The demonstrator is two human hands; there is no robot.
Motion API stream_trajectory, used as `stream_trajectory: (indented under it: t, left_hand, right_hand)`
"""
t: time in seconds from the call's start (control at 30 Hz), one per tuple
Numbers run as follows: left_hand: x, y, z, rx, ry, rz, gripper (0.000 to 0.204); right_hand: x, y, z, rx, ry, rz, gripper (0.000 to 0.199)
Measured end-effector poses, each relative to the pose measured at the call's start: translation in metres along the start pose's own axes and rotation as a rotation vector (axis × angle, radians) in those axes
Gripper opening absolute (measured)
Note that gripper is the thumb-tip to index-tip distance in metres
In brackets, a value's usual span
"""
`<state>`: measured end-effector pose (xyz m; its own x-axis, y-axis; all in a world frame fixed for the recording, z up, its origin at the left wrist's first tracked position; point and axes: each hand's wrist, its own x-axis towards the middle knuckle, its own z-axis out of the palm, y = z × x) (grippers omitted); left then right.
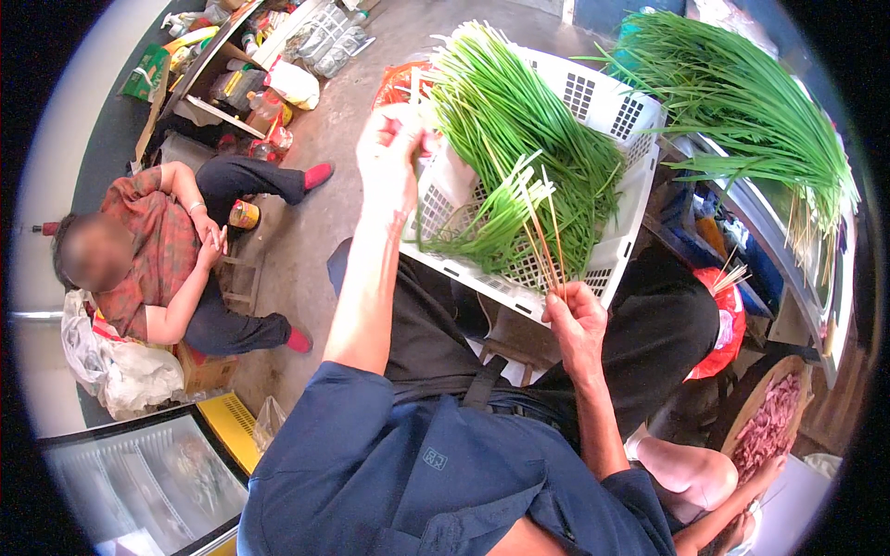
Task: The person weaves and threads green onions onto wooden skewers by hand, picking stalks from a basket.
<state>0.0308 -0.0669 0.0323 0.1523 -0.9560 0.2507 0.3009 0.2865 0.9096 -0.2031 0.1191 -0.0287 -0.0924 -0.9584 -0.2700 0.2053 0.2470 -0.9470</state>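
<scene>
A white plastic basket stands in front of my knees, heaped with long green chives. Between the fingers of my right hand are several thin wooden skewers, slanting up over the basket. Their far ends meet a small bunch of pale chive stems; whether they pierce it I cannot tell. My left hand is raised at the basket's left side with thumb and fingers pinched together, close to the pale ends of the heap. What lies in that pinch is too blurred to make out.
More chives with skewers lie on a table at the right. Below it hangs a red bag. A round tray of reddish pieces has another person's arm beside it. At left sits a person; a glass-topped freezer stands nearer.
</scene>
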Motion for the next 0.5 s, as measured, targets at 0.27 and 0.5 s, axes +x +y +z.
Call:
stream_trajectory:
  t: [0.27,0.5]
  left_hand:
    - [-0.032,-0.032,0.016,-0.264,-0.028,-0.241,0.013]
    - [-0.025,-0.026,0.020,-0.417,-0.019,-0.290,0.014]
  right_hand:
    - [-0.004,0.002,-0.003,-0.065,-0.073,-0.065,0.005]
    - [-0.003,-0.001,0.000,-0.065,-0.064,-0.057,0.006]
